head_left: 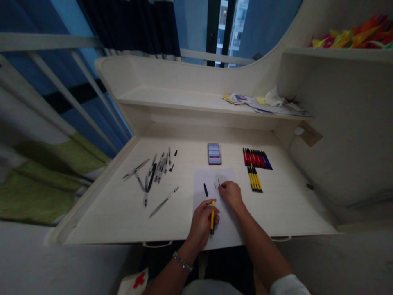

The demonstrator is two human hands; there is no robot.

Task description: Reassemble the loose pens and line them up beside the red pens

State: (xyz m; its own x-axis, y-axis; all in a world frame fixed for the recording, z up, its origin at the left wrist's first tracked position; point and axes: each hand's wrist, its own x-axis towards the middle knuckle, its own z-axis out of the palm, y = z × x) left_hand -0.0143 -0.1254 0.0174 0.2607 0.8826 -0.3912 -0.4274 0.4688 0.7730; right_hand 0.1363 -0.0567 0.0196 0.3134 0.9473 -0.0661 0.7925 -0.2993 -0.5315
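Note:
In my left hand is a yellow pen barrel with a dark end, held upright over the paper's near part with the fingers closed round it. My right hand pinches a thin dark stick that looks like a pen refill; only its upper end shows past the fingertips. A short black pen part lies on the white paper, just beyond my left hand. Between it and my right fingertips is a tiny thin piece, too small to make out.
Loose clear and black pens are scattered on the left, with one clear pen nearer me. A phone lies beyond the paper. At right, red and blue pens stand in a row above several yellow pens. Papers cover part of the shelf.

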